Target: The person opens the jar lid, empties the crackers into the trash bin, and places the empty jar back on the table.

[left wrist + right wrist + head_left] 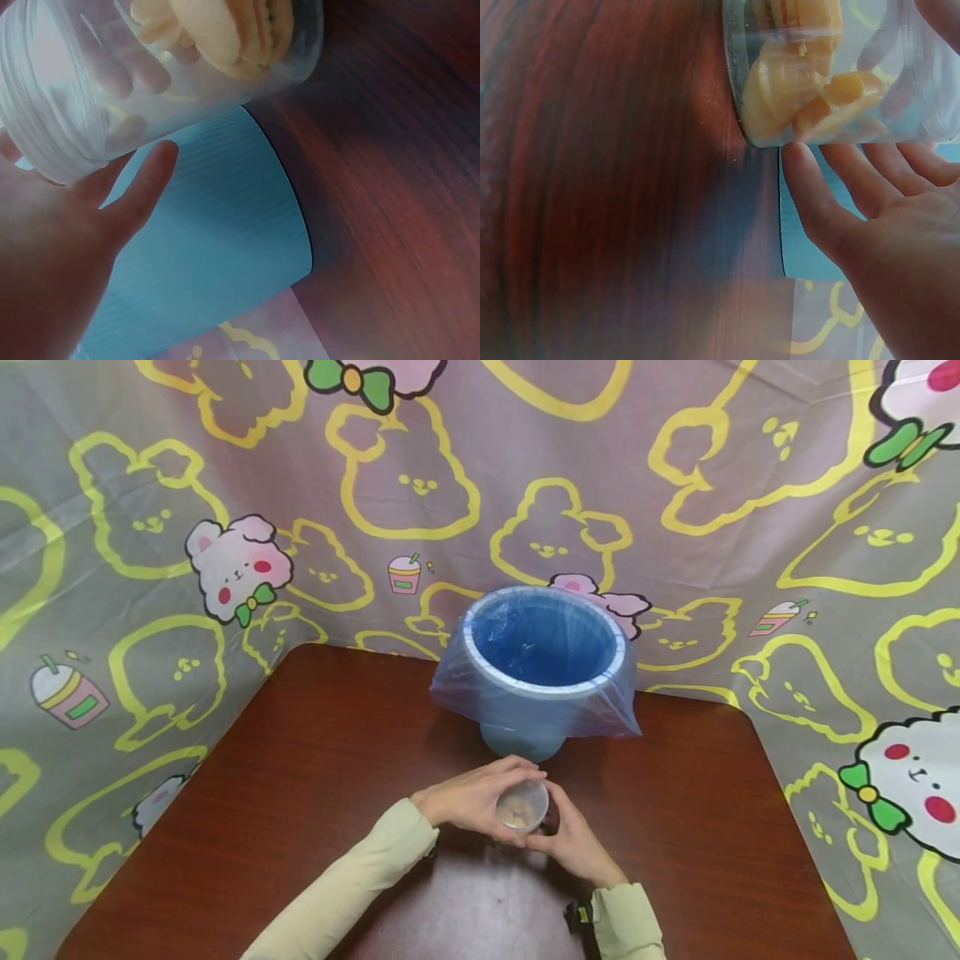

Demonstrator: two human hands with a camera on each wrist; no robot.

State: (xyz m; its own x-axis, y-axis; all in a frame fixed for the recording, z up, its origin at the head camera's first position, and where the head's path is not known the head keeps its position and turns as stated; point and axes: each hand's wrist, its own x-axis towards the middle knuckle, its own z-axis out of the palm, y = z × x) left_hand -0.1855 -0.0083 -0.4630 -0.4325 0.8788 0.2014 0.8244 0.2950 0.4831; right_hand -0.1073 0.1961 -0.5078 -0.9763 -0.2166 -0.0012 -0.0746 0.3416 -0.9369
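Note:
A clear plastic jar (525, 793) with a whitish round top (52, 90) is held between both hands over the table. Pale yellow cookies (787, 82) lie inside it. My left hand (474, 797) grips the upper end, with fingers on the far side and thumb on the near side. From the other side, my right hand (579, 845) holds the jar, its fingers curving round the wall in the right wrist view. Just beyond the hands stands a light blue bin (522, 739), lined with a translucent blue bag (600, 714) folded over its rim.
The reddish-brown wooden table (360, 718) extends around the bin and the hands. A grey curtain (420, 452) with yellow cartoon outlines hangs behind the table and along both sides.

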